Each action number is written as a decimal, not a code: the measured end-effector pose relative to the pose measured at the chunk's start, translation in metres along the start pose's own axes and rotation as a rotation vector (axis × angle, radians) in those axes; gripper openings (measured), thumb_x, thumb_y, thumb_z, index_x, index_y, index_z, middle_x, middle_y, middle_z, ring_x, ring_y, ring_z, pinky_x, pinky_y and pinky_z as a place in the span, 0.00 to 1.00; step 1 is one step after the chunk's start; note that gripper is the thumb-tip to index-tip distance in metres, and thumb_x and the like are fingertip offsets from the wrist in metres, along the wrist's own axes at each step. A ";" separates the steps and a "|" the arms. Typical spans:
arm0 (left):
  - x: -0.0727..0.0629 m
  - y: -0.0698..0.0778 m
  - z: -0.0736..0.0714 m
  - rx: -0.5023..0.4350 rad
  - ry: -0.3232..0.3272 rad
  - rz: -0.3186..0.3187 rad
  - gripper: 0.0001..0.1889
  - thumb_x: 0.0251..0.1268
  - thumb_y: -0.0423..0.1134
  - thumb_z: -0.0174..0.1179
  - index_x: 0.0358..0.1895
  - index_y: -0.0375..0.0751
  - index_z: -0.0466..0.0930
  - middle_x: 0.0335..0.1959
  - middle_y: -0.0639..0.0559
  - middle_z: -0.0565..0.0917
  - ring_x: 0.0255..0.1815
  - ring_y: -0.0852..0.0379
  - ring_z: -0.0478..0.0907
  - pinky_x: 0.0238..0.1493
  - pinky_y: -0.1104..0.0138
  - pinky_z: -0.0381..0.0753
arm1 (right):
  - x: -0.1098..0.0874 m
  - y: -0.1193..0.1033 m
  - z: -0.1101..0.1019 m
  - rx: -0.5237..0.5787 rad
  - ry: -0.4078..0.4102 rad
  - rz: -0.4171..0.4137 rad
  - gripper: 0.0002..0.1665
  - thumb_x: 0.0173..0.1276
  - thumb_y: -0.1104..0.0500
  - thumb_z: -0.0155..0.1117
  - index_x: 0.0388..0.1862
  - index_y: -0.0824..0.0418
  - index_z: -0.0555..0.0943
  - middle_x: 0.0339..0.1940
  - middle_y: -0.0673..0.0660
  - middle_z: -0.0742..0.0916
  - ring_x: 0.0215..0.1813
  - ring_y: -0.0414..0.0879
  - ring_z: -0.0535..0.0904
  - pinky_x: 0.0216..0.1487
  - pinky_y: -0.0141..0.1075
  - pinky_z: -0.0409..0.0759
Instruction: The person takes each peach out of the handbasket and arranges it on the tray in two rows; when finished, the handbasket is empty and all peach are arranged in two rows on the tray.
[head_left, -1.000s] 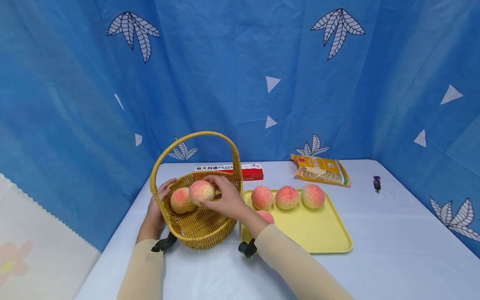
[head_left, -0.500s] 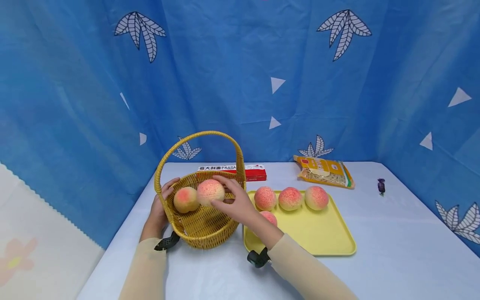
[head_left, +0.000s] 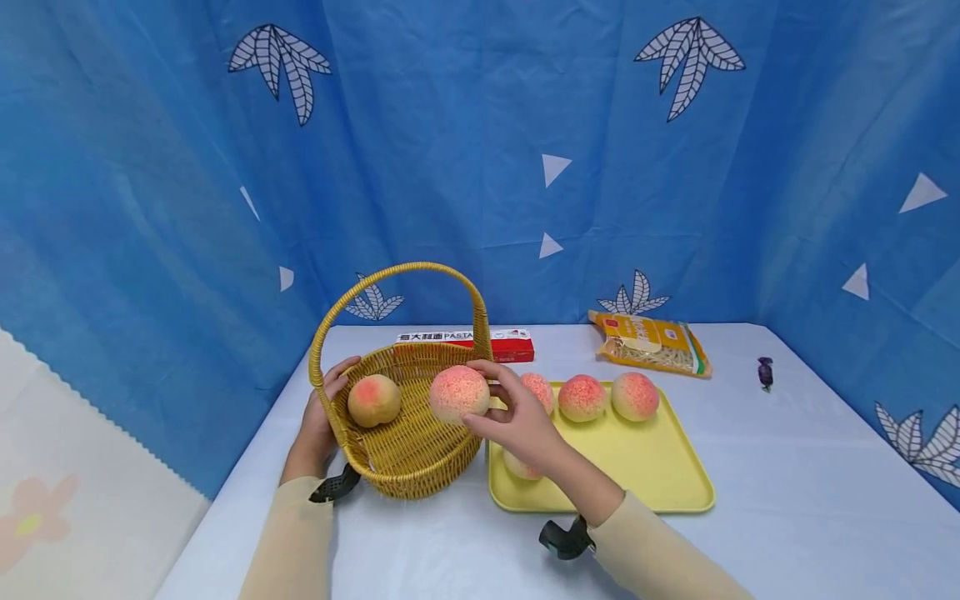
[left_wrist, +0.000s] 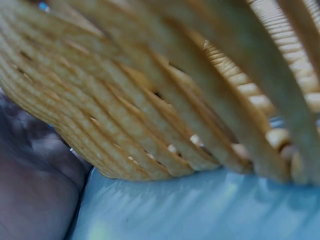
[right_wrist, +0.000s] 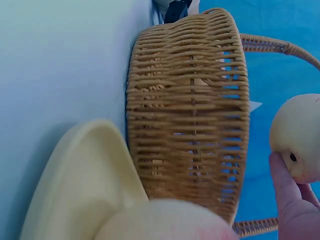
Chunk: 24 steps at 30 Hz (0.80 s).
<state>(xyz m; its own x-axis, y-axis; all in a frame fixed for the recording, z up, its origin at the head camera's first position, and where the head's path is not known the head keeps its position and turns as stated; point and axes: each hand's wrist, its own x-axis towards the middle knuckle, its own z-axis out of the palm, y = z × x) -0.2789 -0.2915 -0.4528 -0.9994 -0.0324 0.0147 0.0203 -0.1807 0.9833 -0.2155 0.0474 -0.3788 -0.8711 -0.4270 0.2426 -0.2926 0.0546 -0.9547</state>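
two hands — right (head_left: 521, 423) pinches a peach (head_left: 456, 394), left (head_left: 317, 412) touches the basket (head_left: 431, 482)

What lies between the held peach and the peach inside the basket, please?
In the head view, only the wicker basket shows between them, its weave bare there.

a makeshift curtained-off space, room type unclear: blue leaf-print curtains (head_left: 450, 167) behind and beside a white-clothed table (head_left: 787, 492)
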 end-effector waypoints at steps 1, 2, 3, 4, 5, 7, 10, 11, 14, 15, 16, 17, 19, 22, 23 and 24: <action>0.000 0.000 0.000 0.000 0.002 0.000 0.26 0.81 0.51 0.42 0.77 0.51 0.59 0.68 0.55 0.70 0.64 0.65 0.71 0.59 0.77 0.74 | -0.002 -0.001 -0.003 -0.008 0.006 -0.017 0.40 0.63 0.59 0.73 0.71 0.40 0.68 0.69 0.49 0.73 0.68 0.50 0.74 0.58 0.38 0.83; 0.000 0.000 -0.001 0.001 0.002 -0.001 0.26 0.81 0.51 0.42 0.77 0.52 0.59 0.68 0.56 0.70 0.64 0.65 0.71 0.59 0.77 0.73 | -0.005 -0.001 -0.006 -0.015 0.013 -0.039 0.41 0.63 0.60 0.73 0.72 0.42 0.68 0.69 0.50 0.73 0.67 0.51 0.74 0.58 0.37 0.83; 0.000 -0.001 -0.001 0.004 0.004 -0.002 0.26 0.81 0.51 0.42 0.77 0.52 0.59 0.68 0.56 0.70 0.64 0.65 0.71 0.59 0.77 0.73 | -0.007 -0.002 -0.010 -0.017 0.021 -0.052 0.41 0.63 0.61 0.73 0.72 0.43 0.68 0.69 0.51 0.73 0.67 0.51 0.75 0.58 0.36 0.83; 0.000 -0.001 -0.001 0.011 0.006 -0.003 0.26 0.81 0.51 0.42 0.77 0.53 0.59 0.69 0.55 0.69 0.65 0.65 0.70 0.59 0.77 0.73 | -0.010 -0.003 -0.013 -0.019 0.031 -0.067 0.41 0.63 0.62 0.73 0.72 0.44 0.68 0.69 0.51 0.73 0.66 0.51 0.75 0.58 0.36 0.82; 0.000 -0.001 -0.001 0.015 0.007 -0.002 0.26 0.81 0.52 0.43 0.77 0.53 0.59 0.69 0.55 0.69 0.65 0.65 0.71 0.59 0.77 0.73 | -0.012 -0.003 -0.017 -0.029 0.044 -0.079 0.41 0.62 0.62 0.73 0.72 0.45 0.69 0.69 0.51 0.74 0.66 0.51 0.76 0.58 0.35 0.82; 0.001 -0.002 -0.001 0.019 0.008 0.002 0.27 0.81 0.52 0.43 0.77 0.52 0.59 0.69 0.55 0.69 0.65 0.65 0.70 0.60 0.77 0.73 | -0.017 -0.004 -0.024 -0.033 0.066 -0.093 0.41 0.62 0.63 0.74 0.72 0.45 0.69 0.69 0.52 0.74 0.66 0.52 0.76 0.59 0.35 0.81; 0.001 -0.003 -0.001 0.020 0.010 0.004 0.27 0.80 0.52 0.43 0.77 0.52 0.59 0.68 0.55 0.69 0.64 0.65 0.71 0.60 0.77 0.73 | -0.025 -0.002 -0.035 -0.052 0.095 -0.098 0.42 0.61 0.63 0.74 0.73 0.47 0.68 0.69 0.51 0.74 0.67 0.52 0.75 0.60 0.33 0.80; 0.001 -0.003 -0.001 0.020 0.011 0.008 0.27 0.80 0.52 0.43 0.77 0.52 0.59 0.68 0.55 0.70 0.64 0.65 0.71 0.59 0.77 0.73 | -0.028 -0.001 -0.038 -0.060 0.103 -0.096 0.43 0.61 0.63 0.74 0.73 0.48 0.67 0.70 0.51 0.74 0.68 0.51 0.75 0.60 0.32 0.80; 0.000 -0.003 -0.002 0.019 0.009 0.012 0.26 0.81 0.51 0.43 0.77 0.52 0.59 0.68 0.56 0.70 0.64 0.64 0.71 0.59 0.77 0.73 | -0.035 0.001 -0.046 -0.080 0.128 -0.092 0.43 0.61 0.62 0.74 0.74 0.50 0.66 0.71 0.52 0.74 0.67 0.47 0.75 0.60 0.28 0.78; 0.000 -0.003 -0.002 0.021 0.010 0.013 0.26 0.81 0.51 0.42 0.77 0.52 0.59 0.67 0.56 0.70 0.64 0.64 0.71 0.59 0.77 0.73 | -0.038 0.002 -0.049 -0.083 0.135 -0.092 0.44 0.61 0.62 0.74 0.74 0.51 0.66 0.71 0.53 0.74 0.66 0.45 0.75 0.60 0.27 0.78; 0.000 -0.003 -0.002 0.020 0.009 0.011 0.26 0.81 0.51 0.42 0.77 0.51 0.59 0.67 0.56 0.70 0.64 0.65 0.71 0.59 0.77 0.73 | -0.040 0.002 -0.052 -0.083 0.141 -0.088 0.44 0.61 0.62 0.74 0.74 0.51 0.66 0.71 0.53 0.74 0.66 0.43 0.76 0.61 0.26 0.77; 0.000 -0.003 -0.002 0.019 0.009 0.010 0.26 0.81 0.51 0.42 0.77 0.51 0.59 0.67 0.56 0.70 0.64 0.65 0.71 0.59 0.77 0.73 | -0.043 0.003 -0.054 -0.083 0.149 -0.084 0.44 0.61 0.63 0.74 0.74 0.51 0.66 0.71 0.53 0.74 0.65 0.41 0.76 0.60 0.26 0.77; -0.001 -0.004 -0.002 0.015 0.008 0.007 0.27 0.81 0.50 0.42 0.78 0.51 0.58 0.67 0.56 0.70 0.64 0.65 0.71 0.59 0.77 0.73 | -0.047 0.005 -0.060 -0.082 0.162 -0.081 0.44 0.61 0.63 0.74 0.74 0.52 0.66 0.71 0.54 0.74 0.64 0.38 0.76 0.61 0.25 0.77; -0.001 -0.003 -0.001 0.011 -0.001 0.014 0.27 0.81 0.50 0.42 0.78 0.50 0.57 0.67 0.56 0.70 0.64 0.66 0.72 0.59 0.77 0.73 | -0.052 0.007 -0.069 -0.093 0.193 -0.060 0.44 0.61 0.63 0.74 0.73 0.52 0.66 0.71 0.53 0.73 0.64 0.35 0.75 0.60 0.25 0.77; -0.001 -0.002 -0.001 0.011 -0.006 0.021 0.27 0.82 0.50 0.41 0.78 0.49 0.56 0.67 0.55 0.70 0.64 0.65 0.71 0.59 0.77 0.73 | -0.054 0.007 -0.072 -0.096 0.205 -0.052 0.44 0.61 0.63 0.74 0.73 0.52 0.66 0.71 0.53 0.73 0.64 0.35 0.75 0.60 0.25 0.77; -0.001 -0.002 0.000 0.014 -0.010 0.029 0.27 0.82 0.49 0.41 0.78 0.47 0.56 0.68 0.54 0.70 0.64 0.65 0.71 0.59 0.77 0.73 | -0.056 0.008 -0.075 -0.100 0.219 -0.041 0.44 0.61 0.63 0.74 0.73 0.52 0.65 0.72 0.53 0.72 0.65 0.35 0.74 0.60 0.25 0.77</action>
<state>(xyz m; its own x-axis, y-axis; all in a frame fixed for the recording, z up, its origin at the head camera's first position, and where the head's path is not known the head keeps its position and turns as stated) -0.2781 -0.2910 -0.4545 -0.9986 -0.0274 0.0447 0.0486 -0.1664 0.9849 -0.1988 0.1395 -0.3869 -0.9190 -0.2258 0.3232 -0.3580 0.1345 -0.9240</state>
